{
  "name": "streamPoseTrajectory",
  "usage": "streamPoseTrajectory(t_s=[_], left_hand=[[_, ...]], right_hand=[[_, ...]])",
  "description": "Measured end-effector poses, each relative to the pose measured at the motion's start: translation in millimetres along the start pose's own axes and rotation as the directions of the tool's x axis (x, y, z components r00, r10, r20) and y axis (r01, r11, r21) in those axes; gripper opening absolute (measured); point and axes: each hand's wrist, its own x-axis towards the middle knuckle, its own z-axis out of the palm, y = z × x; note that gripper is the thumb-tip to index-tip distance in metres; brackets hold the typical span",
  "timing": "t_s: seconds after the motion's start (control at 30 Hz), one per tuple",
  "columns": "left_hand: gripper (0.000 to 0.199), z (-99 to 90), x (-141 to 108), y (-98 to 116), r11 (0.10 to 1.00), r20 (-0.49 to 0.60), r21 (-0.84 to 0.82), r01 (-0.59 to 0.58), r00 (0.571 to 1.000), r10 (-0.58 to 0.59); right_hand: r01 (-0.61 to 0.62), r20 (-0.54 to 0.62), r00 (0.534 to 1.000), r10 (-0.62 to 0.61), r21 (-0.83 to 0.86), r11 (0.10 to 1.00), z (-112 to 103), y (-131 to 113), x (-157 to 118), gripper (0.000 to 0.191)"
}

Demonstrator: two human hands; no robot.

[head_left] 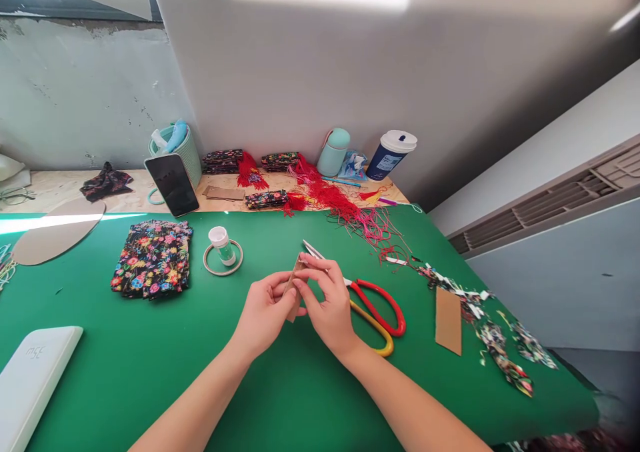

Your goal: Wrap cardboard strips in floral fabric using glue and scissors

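Note:
Between my hands, above the green mat (215, 365), is a narrow piece of brown cardboard (294, 309), tilted upright. My left hand (267, 312) grips its lower left side with the thumb over it. The fingers of my right hand (327, 299) close on its upper end, partly hiding it. Scissors (380, 295) with one red and one yellow handle lie beside and partly behind my right hand. A flat cardboard rectangle (449, 321) rests farther right. To the left lies a stack of black floral fabric (151, 259).
A glue-stick-like white tube (223, 247) stands inside a metal ring (206, 265). Red tassels (330, 192), floral bundles (267, 199), a phone (173, 184), a mint bottle (333, 152) and a lidded cup (391, 155) line the back. Fabric scraps (500, 352) lie right; a white power bank (37, 379) lies left.

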Motion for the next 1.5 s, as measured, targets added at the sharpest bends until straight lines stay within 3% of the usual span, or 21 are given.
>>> streamPoseTrajectory(t_s=[0.37, 0.57, 0.73, 1.23, 1.5], left_hand=[[0.041, 0.2, -4.0, -2.1, 0.999, 0.034, 0.037, -0.032, 0.999, 0.030], [0.041, -1.0, 0.1, -3.8, 1.000, 0.022, 0.001, -0.022, 1.000, 0.022], [0.047, -1.5, 2.3, -3.9, 1.000, 0.010, -0.017, -0.005, 1.000, 0.005], [0.037, 0.5, -3.1, -1.3, 0.991, 0.079, 0.127, -0.051, 0.996, 0.042], [0.043, -7.9, 0.7, 2.6, 0.999, 0.099, 0.027, 0.028, 0.995, -0.031]], right_hand=[[0.012, -0.012, 1.000, -0.012, 0.051, 0.999, 2.3, 3.4, 0.2, 0.016], [-0.001, 0.052, 0.999, -0.001, 0.026, 1.000, 0.4, 3.8, 0.5, 0.012], [-0.009, -0.017, 1.000, 0.009, -0.006, 1.000, -1.1, 1.3, 1.9, 0.012], [0.192, 0.041, 0.981, -0.188, -0.226, 0.955, 1.3, 7.4, 5.4, 0.015], [0.148, 0.099, 0.986, -0.137, -0.111, 0.983, -11.0, 8.4, 13.4, 0.012]])
